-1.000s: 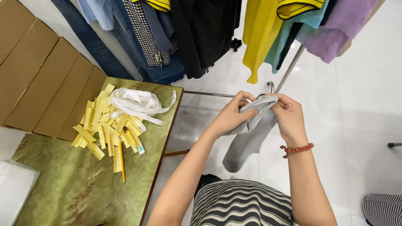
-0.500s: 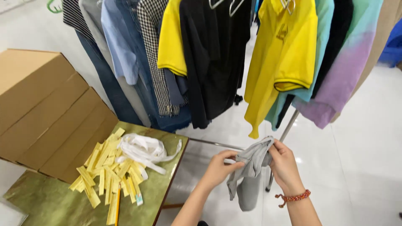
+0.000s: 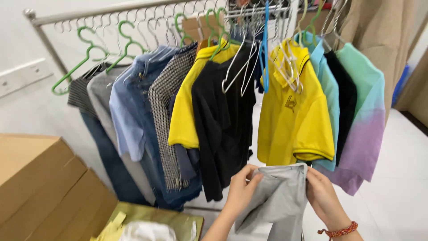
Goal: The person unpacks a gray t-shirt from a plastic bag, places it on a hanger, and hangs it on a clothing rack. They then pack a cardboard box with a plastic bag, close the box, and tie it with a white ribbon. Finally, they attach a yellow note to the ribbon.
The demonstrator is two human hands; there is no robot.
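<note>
Both hands (image 3: 285,192) gripping grey garment (image 3: 278,201) between them

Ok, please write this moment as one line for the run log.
left hand: holds grey garment | right hand: holds same garment | behind: clothes rack with hung shirts | lower left: cardboard boxes

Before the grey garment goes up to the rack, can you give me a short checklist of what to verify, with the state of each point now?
1. Left hand has the grey garment by its top edge: ok.
2. Right hand has the other side of that edge: ok.
3. Top edge stretched flat between the hands: ok, only slightly slack.
4. Empty hanger within view: ok, bare metal hangers hang between the black shirt and the yellow polo shirt.
5. Lower part of the garment hanging free: cannot tell, it leaves the picture.
6. Which side of the garment faces out: cannot tell.
</note>
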